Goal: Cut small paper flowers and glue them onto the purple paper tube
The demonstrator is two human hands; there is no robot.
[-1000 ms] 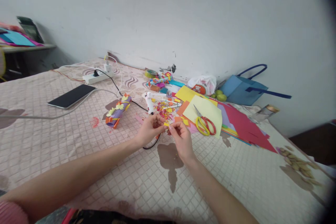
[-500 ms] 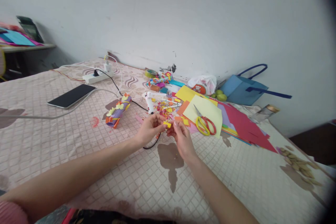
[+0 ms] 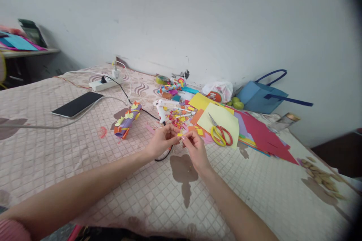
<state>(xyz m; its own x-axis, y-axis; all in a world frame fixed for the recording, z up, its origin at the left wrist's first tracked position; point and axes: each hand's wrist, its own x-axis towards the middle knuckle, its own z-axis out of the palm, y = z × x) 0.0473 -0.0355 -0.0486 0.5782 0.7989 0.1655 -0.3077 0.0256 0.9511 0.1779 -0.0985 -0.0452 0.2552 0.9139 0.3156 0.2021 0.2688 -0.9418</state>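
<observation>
My left hand [image 3: 163, 141] and my right hand [image 3: 195, 147] meet near the middle of the table, fingertips pinched together on a small yellow paper piece [image 3: 180, 134]. Most of the piece is covered by the fingers. Just behind my hands are a white glue gun [image 3: 160, 112] and a pile of small coloured paper scraps [image 3: 178, 119]. To the left lies a purple paper roll [image 3: 128, 121] with pale yellow flower shapes and orange ends. Scissors [image 3: 220, 134] with red and yellow handles rest on a pale yellow sheet [image 3: 232, 120] at the right.
A black tablet [image 3: 78, 104] and a white power strip [image 3: 105, 83] with cables lie at the left. Red paper [image 3: 263, 135], a blue bag [image 3: 261, 96], green fruit [image 3: 237, 103] and a glass jar [image 3: 286, 121] stand or lie at the right.
The fingertips of both hands have come closer together, and less of the yellow piece shows between them. The other things on the table have not moved.
</observation>
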